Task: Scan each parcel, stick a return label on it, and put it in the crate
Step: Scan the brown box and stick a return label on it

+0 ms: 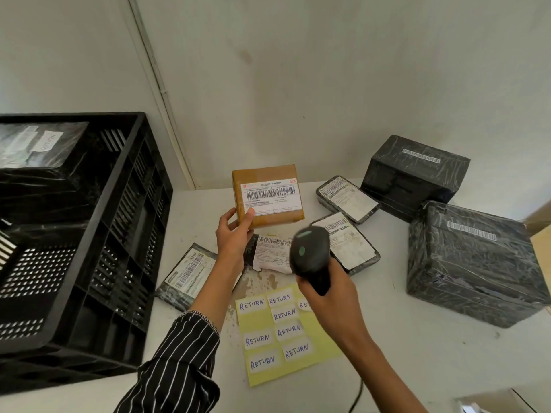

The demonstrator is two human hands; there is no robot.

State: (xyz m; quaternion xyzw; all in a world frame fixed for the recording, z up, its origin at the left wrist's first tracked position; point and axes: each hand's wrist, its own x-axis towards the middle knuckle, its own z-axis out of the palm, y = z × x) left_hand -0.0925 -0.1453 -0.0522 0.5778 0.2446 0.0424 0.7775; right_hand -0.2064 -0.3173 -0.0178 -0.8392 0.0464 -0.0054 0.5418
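Note:
My left hand (234, 234) holds a small brown cardboard parcel (268, 195) by its lower left corner, lifted above the table with its barcode label facing me. My right hand (331, 296) grips a black barcode scanner (311, 254), its head pointing up toward that parcel. Below lies a yellow sheet (316, 350) with several white RETURN stickers. The black crate (98, 242) stands at the left with a wrapped parcel (41, 147) inside that bears a label.
Flat black-wrapped parcels lie on the white table: one (187, 272) by my left forearm, one (272, 253) under the brown parcel, two (347, 198) (350, 248) toward the right. Two large black-wrapped boxes (417, 174) (474, 263) stand at the right. A wall is behind.

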